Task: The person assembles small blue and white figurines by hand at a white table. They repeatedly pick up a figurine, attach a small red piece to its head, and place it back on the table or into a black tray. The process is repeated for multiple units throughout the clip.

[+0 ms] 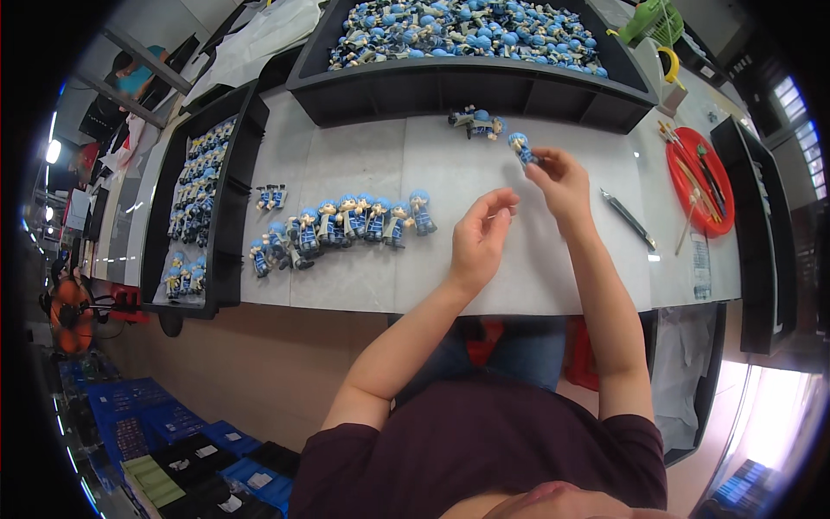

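A small blue-haired figurine (520,147) is pinched between the thumb and fingers of my right hand (560,183), held above the table. To its left, my left hand (484,240) hovers with nothing visible in it, thumb and fingers apart. Beyond the held piece, a couple of similar figurines (481,124) lie close to the big bin. On the table left of my hands, several figurines (350,218) rest side by side in a row. Two small dark blue pieces (271,196) lie behind that row's left end.
A large black bin (484,91) heaped with figurines spans the back. At left, a black tray (226,208) holds figurines in rows. A black-handled knife or pen-like tool (628,220) lies at right, beside a red oval tray (729,186) of tools. A green fan (654,22) stands back right.
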`<control>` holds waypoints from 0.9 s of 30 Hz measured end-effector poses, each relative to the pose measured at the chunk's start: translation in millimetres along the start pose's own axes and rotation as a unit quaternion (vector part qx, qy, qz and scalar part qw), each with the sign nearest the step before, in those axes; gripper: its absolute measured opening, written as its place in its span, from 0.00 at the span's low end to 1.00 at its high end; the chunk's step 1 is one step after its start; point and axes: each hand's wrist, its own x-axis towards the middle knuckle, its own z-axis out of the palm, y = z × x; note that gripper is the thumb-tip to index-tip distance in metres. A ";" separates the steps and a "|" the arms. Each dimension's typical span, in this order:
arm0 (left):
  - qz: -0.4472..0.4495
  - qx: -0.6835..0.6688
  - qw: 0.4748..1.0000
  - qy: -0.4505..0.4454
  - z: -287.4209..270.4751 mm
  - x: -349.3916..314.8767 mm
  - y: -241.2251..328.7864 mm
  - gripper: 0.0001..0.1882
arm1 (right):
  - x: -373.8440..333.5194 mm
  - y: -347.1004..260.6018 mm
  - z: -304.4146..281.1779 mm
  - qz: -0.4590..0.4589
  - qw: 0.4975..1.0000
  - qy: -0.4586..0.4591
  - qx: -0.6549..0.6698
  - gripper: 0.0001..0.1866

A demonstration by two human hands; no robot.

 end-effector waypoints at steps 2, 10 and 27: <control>-0.037 -0.074 0.996 0.032 -0.3 2.6 -1.1 0.19 | -29.9 -3.7 -4.4 0.030 0.985 -0.029 0.169 0.14; -0.140 -0.178 0.974 -0.030 -8.6 5.0 6.0 0.19 | -101.6 2.8 4.3 0.085 0.945 -0.037 0.313 0.16; -0.174 -0.177 0.968 -0.032 -10.8 6.5 -0.8 0.16 | -109.6 16.9 12.3 0.018 0.972 -0.030 0.231 0.16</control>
